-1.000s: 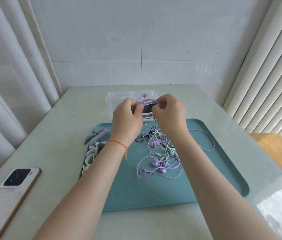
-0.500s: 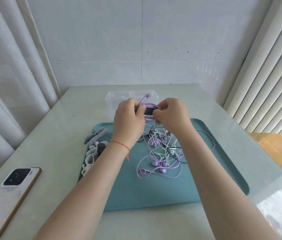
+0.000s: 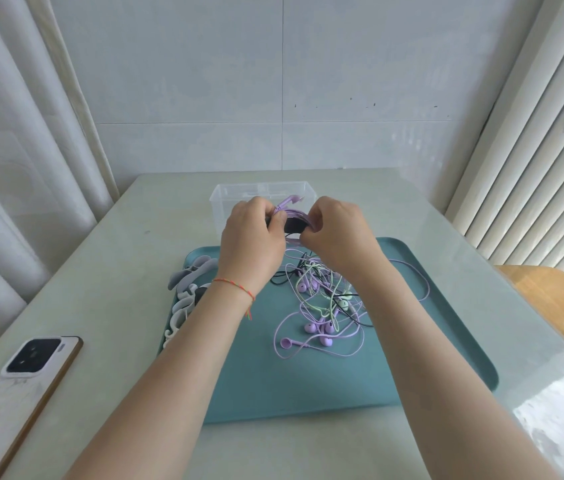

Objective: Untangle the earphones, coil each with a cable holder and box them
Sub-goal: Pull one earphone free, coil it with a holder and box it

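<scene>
Head view: clear plastic box (image 3: 219, 199) stands on the pale surface (image 3: 107, 271) just beyond the teal tray (image 3: 446, 334); what it holds cannot be made out behind the hands. On the tray lies a loose tangle of purple, green and black earphones (image 3: 322, 306), with a stray purple loop reaching toward the tray's right side. At the tray's left edge sits a small heap of grey and white cable holders (image 3: 187, 289), one dark piece among them.

Both hands are raised above the tray's far edge, in front of the box. Left hand (image 3: 252, 244) and right hand (image 3: 339, 233) have their fingers curled onto a coiled purple earphone (image 3: 294, 214) wrapped by a black cable holder (image 3: 292, 225). The bundle's long axis runs left to right between the hands, and a purple end sticks up and away toward the box.

A phone (image 3: 27, 368) lies camera-side up at the surface's near left corner, well apart from the tray.
</scene>
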`<state>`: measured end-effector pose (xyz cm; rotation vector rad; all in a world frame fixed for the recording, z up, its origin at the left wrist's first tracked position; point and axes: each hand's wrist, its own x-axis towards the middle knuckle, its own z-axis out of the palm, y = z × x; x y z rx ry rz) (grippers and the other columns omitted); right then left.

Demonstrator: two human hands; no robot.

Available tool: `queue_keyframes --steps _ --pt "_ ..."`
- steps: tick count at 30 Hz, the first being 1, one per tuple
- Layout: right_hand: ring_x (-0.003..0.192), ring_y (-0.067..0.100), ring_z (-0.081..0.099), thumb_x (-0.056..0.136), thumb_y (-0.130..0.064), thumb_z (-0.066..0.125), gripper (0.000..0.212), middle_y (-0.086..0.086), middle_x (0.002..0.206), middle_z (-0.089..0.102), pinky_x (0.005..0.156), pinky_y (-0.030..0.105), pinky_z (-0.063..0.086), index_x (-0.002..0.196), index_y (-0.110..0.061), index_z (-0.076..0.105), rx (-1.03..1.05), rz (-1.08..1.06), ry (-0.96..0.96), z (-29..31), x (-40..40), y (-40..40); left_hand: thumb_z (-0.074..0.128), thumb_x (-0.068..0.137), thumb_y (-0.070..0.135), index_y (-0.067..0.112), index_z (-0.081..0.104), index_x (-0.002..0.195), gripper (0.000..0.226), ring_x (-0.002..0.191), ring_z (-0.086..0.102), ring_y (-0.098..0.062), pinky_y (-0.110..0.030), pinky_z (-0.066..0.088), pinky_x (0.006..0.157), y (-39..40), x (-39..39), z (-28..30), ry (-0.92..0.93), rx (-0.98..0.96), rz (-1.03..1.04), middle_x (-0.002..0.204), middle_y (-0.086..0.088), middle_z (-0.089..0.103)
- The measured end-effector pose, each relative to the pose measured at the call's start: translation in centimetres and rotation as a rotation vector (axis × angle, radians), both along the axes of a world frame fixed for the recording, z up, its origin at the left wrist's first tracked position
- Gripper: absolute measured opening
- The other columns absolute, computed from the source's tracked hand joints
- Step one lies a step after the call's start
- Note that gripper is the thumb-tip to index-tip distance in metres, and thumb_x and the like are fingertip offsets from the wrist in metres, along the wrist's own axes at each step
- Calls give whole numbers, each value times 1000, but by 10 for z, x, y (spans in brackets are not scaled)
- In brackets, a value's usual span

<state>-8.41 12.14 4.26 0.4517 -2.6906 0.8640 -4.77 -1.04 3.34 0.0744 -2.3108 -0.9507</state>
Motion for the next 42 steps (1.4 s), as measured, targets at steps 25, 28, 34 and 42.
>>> queue_keyframes --steps 25,28,34,42 --pt "61 23 67 93 -16 61 26 16 77 64 63 30 60 96 9 62 -907 268 -562 19 7 18 69 84 22 16 64 75 13 58 56 -10 -22 44 61 -12 1 8 29 290 -155 61 10 61" --pt "59 25 66 94 -15 59 18 16 80 60 63 33 60 96 3 62 -1025 267 -639 22 13 12 69 80 16 17 59 67 16 55 52 -8 -18 40 58 -6 3 9 88 361 -112 58 8 58" --pt "61 28 64 92 -7 58 9 15 78 61 66 36 61 98 1 57 -1132 177 -618 24 19 -1 69 76 10 8 57 66 16 55 49 -7 -16 39 56 1 6 8 199 423 -43 58 5 55" --pt "67 30 67 92 2 51 6 20 77 65 70 37 61 96 5 56 -1186 222 -615 23 16 2 69 78 14 13 61 74 10 74 59 -15 -16 45 68 1 3 3 315 275 -38 75 3 63"
